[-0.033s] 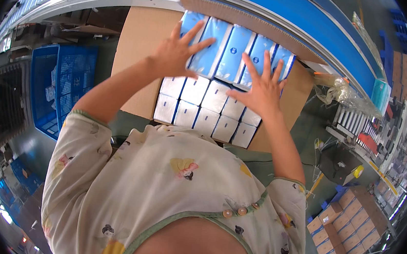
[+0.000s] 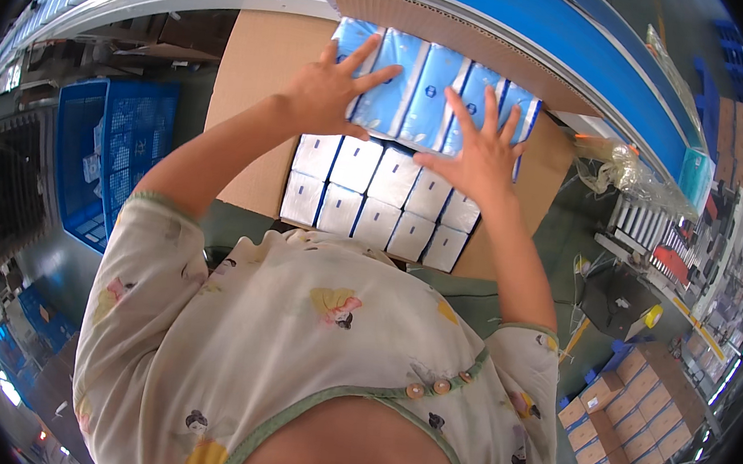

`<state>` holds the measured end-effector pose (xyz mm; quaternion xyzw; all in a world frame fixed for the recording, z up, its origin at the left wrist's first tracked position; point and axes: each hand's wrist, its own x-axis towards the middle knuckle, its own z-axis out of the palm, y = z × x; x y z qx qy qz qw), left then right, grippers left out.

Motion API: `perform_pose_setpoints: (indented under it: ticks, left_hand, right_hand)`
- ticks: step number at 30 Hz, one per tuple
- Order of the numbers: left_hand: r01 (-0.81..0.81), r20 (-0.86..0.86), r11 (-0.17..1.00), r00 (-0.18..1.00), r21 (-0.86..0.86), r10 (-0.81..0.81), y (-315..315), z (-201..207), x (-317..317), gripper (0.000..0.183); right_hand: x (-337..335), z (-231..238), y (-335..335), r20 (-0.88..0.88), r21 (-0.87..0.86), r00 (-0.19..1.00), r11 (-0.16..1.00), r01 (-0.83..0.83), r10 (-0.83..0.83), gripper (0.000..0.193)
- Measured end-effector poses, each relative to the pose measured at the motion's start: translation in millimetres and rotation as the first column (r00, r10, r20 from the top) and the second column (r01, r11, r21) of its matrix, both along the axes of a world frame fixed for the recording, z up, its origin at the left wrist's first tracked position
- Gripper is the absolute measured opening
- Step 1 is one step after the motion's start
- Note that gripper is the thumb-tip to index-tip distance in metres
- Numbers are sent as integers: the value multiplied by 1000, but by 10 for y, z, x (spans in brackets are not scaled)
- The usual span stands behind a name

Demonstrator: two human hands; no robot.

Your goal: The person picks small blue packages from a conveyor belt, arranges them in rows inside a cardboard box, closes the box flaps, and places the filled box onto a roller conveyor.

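Blue-and-white plastic-wrapped tissue packs (image 2: 434,95) lie side by side in a row along the far side of an opened cardboard carton (image 2: 262,69). Nearer to me, several white-ended packs (image 2: 367,182) stand in two rows. My left hand (image 2: 327,93) is spread over the left end of the blue row, its fingertips on the pack faces. Toward the right end of that row, my right hand (image 2: 481,158) rests with fingers fanned out over the packs. Neither hand grips anything. Parts of the packs are hidden beneath both hands.
A blue conveyor belt (image 2: 535,20) with a metal rail runs beyond the carton. At the left stands a blue plastic crate (image 2: 138,147). Clear plastic wrap (image 2: 623,171) hangs at the right, and stacked cartons (image 2: 631,418) stand at the lower right.
Both hands stay spread on the blue packs; they and the row shift very slightly. The right hand has moved a little away from me.
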<state>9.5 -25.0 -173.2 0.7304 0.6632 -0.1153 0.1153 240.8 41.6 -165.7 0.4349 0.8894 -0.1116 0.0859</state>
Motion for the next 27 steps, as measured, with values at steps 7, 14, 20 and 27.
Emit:
perform_pose_setpoints:
  ticks: [7,14,20,27]
  left_hand:
    - [-223,228,807,888,-547,399,888,-153,-329,76]
    - [46,-79,918,997,393,-17,-266,-325,188,55]
    - [-175,178,888,978,426,107,-155,-197,155,60]
    - [-9,-117,722,985,691,124,246,232,-142,64]
  right_hand:
    - [-243,42,972,-42,-756,971,643,123,-234,78]
    - [570,-190,311,-360,21,932,999,36,-26,44]
    - [1013,-340,-325,-485,-632,823,769,-98,-294,50]
    - [1974,-1470,-2142,478,-875,631,-270,402,-611,40]
